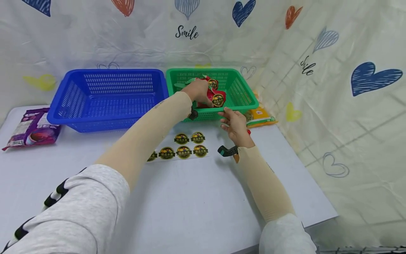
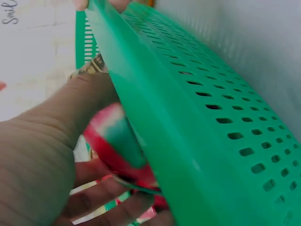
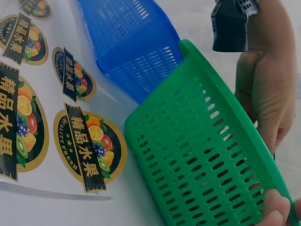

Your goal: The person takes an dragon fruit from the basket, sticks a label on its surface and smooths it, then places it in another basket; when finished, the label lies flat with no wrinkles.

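In the head view my left hand reaches into the green basket, at its left side. Its thumb and fingers curl round a red dragon fruit with green leaf tips, as the left wrist view shows; the rim hides part of it. Other red dragon fruit with round black-and-gold stickers lie in the basket beside this hand. My right hand pinches the basket's front rim near the right corner. In the right wrist view its fingertips are at the rim.
A sheet of round fruit stickers lies on the white table before the baskets. The blue basket adjoins the green one on the left. A purple packet lies far left; a yellow-orange packet lies right of the green basket.
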`<state>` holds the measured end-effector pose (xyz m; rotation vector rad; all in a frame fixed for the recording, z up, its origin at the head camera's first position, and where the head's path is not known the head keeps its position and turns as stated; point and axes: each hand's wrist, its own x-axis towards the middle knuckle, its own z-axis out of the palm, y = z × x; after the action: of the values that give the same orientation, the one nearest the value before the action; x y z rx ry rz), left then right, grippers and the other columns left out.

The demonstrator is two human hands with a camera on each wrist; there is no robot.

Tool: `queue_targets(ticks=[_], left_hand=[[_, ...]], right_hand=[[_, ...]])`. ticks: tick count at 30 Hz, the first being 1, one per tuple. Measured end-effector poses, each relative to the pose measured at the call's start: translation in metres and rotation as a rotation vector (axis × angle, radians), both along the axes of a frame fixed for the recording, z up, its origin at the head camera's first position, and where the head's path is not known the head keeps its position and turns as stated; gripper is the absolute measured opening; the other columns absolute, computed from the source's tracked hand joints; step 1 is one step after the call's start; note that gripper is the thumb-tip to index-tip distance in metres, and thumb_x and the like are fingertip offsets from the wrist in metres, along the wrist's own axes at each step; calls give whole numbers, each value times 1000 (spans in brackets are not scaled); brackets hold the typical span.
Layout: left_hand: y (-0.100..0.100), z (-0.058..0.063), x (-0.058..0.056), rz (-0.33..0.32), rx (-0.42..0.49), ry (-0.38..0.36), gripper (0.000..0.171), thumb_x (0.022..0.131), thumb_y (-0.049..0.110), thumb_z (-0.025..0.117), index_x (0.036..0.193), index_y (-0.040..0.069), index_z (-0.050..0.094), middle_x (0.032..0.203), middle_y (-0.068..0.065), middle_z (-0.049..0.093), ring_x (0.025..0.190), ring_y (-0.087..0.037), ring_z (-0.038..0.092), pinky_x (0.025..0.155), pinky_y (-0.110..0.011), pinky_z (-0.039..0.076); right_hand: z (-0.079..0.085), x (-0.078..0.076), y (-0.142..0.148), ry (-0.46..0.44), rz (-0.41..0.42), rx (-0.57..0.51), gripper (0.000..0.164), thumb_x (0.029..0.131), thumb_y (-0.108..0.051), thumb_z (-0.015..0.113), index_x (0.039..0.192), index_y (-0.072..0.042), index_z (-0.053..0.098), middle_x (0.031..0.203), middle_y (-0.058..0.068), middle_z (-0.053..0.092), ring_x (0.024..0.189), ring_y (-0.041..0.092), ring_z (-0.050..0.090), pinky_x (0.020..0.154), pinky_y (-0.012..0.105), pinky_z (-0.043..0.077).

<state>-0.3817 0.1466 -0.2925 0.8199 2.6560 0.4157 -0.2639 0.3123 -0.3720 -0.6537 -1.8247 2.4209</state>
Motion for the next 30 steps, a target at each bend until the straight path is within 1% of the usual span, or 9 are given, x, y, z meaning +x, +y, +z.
queue_targets(ticks=[7, 13, 20, 22, 24, 25, 27, 28, 30], left_hand=[[-3, -3, 0, 19, -9, -18, 46, 92, 47, 77, 112, 9, 61, 94, -1, 62, 83, -15, 58, 74, -31, 46], [-8, -1, -5, 34, -56, -18, 41, 94, 50, 73, 97, 13, 55, 78, 1, 48, 71, -13, 47, 68, -30, 39], [-18, 5, -12, 65, -45, -24, 46, 95, 51, 71, 81, 15, 46, 67, 3, 36, 62, -13, 35, 62, -29, 34], [-23, 8, -11, 60, -27, -17, 42, 96, 52, 69, 92, 13, 54, 77, 1, 49, 70, -14, 47, 68, -29, 42], [-26, 11, -8, 59, 10, -19, 47, 98, 52, 66, 115, 9, 62, 105, -6, 65, 93, -18, 61, 85, -30, 52], [-28, 12, -6, 58, 35, -18, 54, 99, 52, 65, 128, 8, 60, 122, -9, 66, 107, -21, 63, 95, -32, 53], [-32, 14, 1, 51, 87, 8, 66, 100, 52, 62, 148, 8, 51, 151, -10, 56, 135, -25, 57, 113, -39, 49], [-34, 14, 4, 50, 116, 25, 69, 101, 52, 61, 153, 8, 47, 157, -9, 52, 141, -25, 53, 116, -41, 47], [-40, 12, 12, 50, 176, 61, 64, 102, 51, 60, 150, 10, 50, 155, -8, 55, 140, -24, 54, 116, -42, 47]], right_hand=[[-1, -3, 0, -7, 20, -5, 19, 104, -32, 64, 109, -17, 54, 93, -4, 75, 67, 12, 58, 59, 25, 50], [1, -8, -3, -12, 58, -8, 19, 105, -34, 62, 110, -17, 53, 97, -2, 75, 69, 13, 58, 60, 25, 51], [3, -13, -2, -13, 73, 4, 25, 104, -36, 63, 116, -16, 58, 95, -2, 76, 70, 13, 58, 63, 25, 53], [2, -14, 0, -18, 69, 28, 29, 103, -38, 64, 119, -14, 60, 96, -3, 76, 71, 13, 59, 64, 25, 54], [1, -14, 5, -23, 63, 53, 35, 102, -40, 65, 124, -13, 61, 95, -3, 77, 72, 13, 59, 65, 25, 55], [0, -14, 8, -24, 59, 65, 37, 102, -41, 66, 125, -13, 61, 95, -4, 77, 73, 14, 60, 66, 25, 55], [-1, -14, 13, -23, 52, 83, 39, 101, -42, 66, 126, -13, 62, 93, -4, 77, 72, 13, 60, 66, 25, 55], [-2, -14, 16, -24, 50, 88, 40, 101, -42, 67, 127, -12, 63, 92, -5, 77, 72, 13, 61, 65, 25, 55], [-2, -13, 22, -25, 50, 109, 43, 101, -43, 66, 129, -11, 63, 90, -6, 77, 71, 12, 61, 65, 25, 55]])
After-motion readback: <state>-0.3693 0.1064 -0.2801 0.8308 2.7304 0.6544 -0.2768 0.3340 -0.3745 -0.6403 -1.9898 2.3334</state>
